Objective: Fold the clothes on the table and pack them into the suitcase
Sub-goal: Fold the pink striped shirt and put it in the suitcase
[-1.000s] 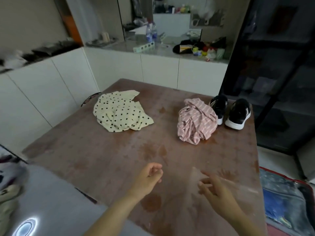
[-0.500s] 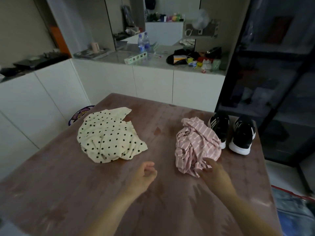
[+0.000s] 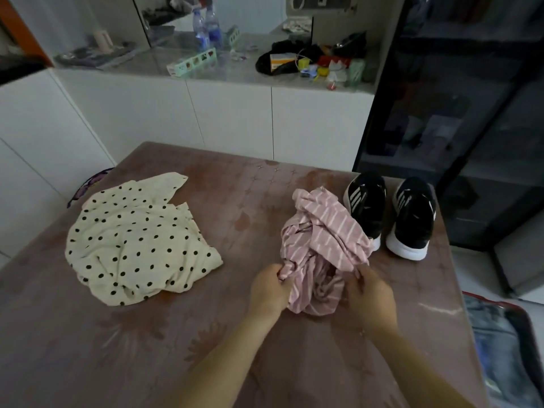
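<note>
A crumpled pink striped garment (image 3: 326, 231) is bunched on the table (image 3: 147, 348) just left of the black trainers (image 3: 412, 219), with its far fold touching the nearer shoe. Its near edge is gripped from both sides, in front of the trainers: cloth is pinched in the curled fingers (image 3: 276, 273) of the left hand (image 3: 269, 290), and another fold is held by the right hand (image 3: 369, 295). The fabric is judged light, soft and limp, so no shape will be kept once it is lifted. It is best taken at two corners or seams and shaken flat. A cream polka-dot garment (image 3: 135, 240) is left well to the left of the trainers. The trainers could be nudged if the cloth is spread towards them. An open suitcase (image 3: 506, 348) is seen off the table, nearer than and right of the trainers
</note>
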